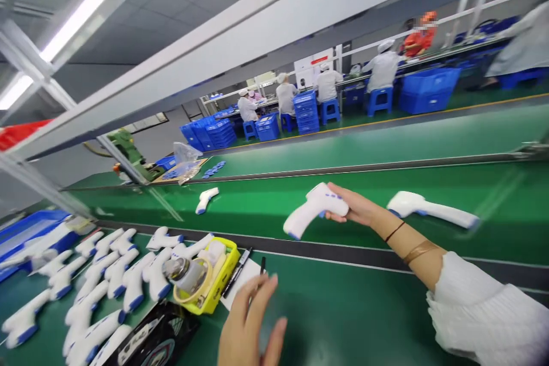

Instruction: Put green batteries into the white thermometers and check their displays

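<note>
The left hand (249, 320) is open with its fingers spread, holding nothing, just beside a yellow tape dispenser (210, 280) and a black marker pen (237, 272). The right hand (354, 209) closes around a white infrared thermometer (311, 211) above a green conveyor belt (429, 240). A second thermometer (429, 210) lies just beyond those fingers.

One right hand (349, 209) is holding one white infrared thermometer (313, 211); two more thermometers (429, 210) are lying on the belts; about fifteen thermometers (132, 280) are crowding together; six co-workers (383, 68) are working; five blue stools (380, 100) are showing.
</note>
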Available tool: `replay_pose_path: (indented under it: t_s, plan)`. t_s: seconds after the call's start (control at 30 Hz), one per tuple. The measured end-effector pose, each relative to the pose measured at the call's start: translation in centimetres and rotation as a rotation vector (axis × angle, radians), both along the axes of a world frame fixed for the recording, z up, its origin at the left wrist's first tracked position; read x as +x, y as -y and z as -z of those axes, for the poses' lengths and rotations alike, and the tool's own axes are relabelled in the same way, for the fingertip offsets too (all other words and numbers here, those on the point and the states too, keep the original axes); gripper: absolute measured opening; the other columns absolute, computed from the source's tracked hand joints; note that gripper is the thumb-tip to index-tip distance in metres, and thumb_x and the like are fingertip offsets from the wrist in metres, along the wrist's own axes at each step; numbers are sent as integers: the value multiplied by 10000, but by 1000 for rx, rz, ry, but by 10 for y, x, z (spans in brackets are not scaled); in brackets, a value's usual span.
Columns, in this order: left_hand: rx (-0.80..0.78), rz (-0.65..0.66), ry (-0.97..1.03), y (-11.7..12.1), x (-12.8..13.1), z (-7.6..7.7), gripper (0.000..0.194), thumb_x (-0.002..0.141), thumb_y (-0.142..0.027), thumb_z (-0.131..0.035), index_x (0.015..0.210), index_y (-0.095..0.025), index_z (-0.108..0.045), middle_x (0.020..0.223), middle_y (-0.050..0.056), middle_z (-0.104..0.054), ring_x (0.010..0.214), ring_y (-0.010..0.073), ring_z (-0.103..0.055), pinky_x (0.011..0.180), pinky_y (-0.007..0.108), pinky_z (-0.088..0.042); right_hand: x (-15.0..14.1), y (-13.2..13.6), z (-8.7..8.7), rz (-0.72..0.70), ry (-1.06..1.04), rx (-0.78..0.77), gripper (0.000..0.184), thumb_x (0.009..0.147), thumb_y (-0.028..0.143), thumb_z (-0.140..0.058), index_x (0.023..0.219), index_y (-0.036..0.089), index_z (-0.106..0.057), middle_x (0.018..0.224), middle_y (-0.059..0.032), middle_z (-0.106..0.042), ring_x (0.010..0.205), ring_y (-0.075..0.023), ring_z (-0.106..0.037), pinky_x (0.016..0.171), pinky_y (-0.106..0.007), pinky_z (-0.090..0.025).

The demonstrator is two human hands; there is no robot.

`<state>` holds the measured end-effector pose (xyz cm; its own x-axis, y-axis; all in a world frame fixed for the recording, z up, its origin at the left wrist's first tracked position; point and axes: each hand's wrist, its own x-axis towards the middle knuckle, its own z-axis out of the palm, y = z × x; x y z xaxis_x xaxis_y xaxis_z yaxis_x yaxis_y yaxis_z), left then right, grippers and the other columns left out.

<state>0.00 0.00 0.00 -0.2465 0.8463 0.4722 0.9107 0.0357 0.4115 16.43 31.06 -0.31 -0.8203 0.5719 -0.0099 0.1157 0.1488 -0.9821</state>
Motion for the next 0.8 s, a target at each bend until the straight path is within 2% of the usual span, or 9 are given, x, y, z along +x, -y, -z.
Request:
replay_pose_path:
  t_s: [0.1,0.17,0.23,0.3,0.43,0.5,0.6,0.73,0.8]
  plan:
    - [-44,89,247,-54,23,11,534,970,-375,-475,1487,-278,-383,1464,117,-448,1341,278,-456,1066,427,-446,20,40,-5,-186,132,-40,707,943,678,-268,1030,73,-623,667,-100,-651,412,-104,-468,369,-210,-343]
    - [-187,205,506,-79,40,24,651,955,-399,-502,1542,-263,-255,1417,131,-487,1214,263,-553,988,395,-485,29,63,-1,-203,231,-18,639,941,648,-342,953,88,-650,649,-79,-648,435,-116,-508,396,-218,-387]
    - [-340,303,701,-91,51,41,743,932,-399,-539,1563,-248,-176,1303,129,-567,969,219,-634,870,349,-516,37,74,4,-117,304,47,521,935,579,-460,879,103,-664,672,-63,-652,501,-124,-555,484,-238,-462]
    - [-404,333,795,-92,53,56,769,915,-387,-558,1562,-233,-171,1231,119,-597,830,183,-625,835,330,-511,48,75,6,32,354,146,395,942,477,-542,874,107,-661,776,-65,-669,625,-132,-603,629,-269,-522]
    - [-425,242,779,-88,47,71,728,926,-357,-526,1548,-172,-196,1241,138,-570,874,177,-615,914,336,-490,78,59,-3,308,386,262,307,972,379,-571,1133,123,-619,1114,-99,-635,945,-181,-635,844,-368,-548]
    - [-468,212,744,-88,44,69,759,930,-335,-512,1562,-147,-138,1298,164,-534,939,188,-612,940,342,-483,93,55,-8,384,388,266,349,967,368,-587,1228,137,-583,1204,-107,-601,1032,-208,-621,881,-406,-547]
    - [-541,226,694,-91,40,55,839,896,-326,-563,1572,-116,-113,1409,204,-448,1125,244,-575,1037,377,-432,111,58,-11,469,372,248,361,965,354,-592,1257,143,-568,1233,-107,-589,1056,-220,-616,890,-423,-548]
    - [-585,239,631,-102,31,23,841,807,-343,-667,1498,-24,-309,1525,272,-292,1409,386,-334,1188,484,-216,125,62,-17,535,304,202,336,968,363,-586,1215,136,-584,1166,-93,-609,982,-196,-630,834,-380,-562]
    - [-560,264,629,-112,30,6,831,789,-384,-691,1472,-43,-362,1566,265,-229,1465,402,-226,1207,504,-143,125,64,-22,538,240,160,308,973,380,-572,1151,129,-595,1036,-66,-629,836,-150,-628,726,-309,-559]
